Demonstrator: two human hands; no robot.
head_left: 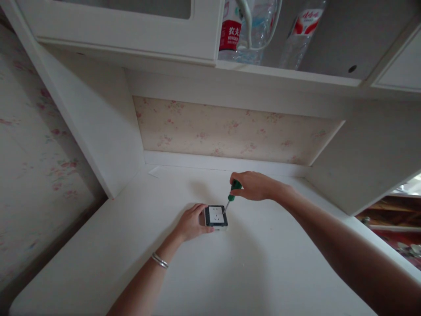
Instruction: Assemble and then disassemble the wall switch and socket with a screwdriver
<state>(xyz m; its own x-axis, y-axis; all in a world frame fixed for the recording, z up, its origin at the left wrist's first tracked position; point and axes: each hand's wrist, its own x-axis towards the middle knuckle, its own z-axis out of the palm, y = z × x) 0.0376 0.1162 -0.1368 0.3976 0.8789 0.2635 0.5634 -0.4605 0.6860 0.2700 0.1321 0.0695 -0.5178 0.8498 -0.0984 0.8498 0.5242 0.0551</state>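
Note:
A wall socket with a white face and a dark frame sits on a pale box on the white desk. My left hand grips its left side, fingers at the back corner and thumb along the front edge. My right hand is closed round the green handle of a screwdriver. The screwdriver slants down to the left, its tip at the right edge of the socket's face. Whether the tip sits in a screw is too small to tell.
The desk top spreads around the hands. A thin white piece lies near its back left. Overhead, a shelf holds plastic bottles and a white cable. Side panels stand left and right.

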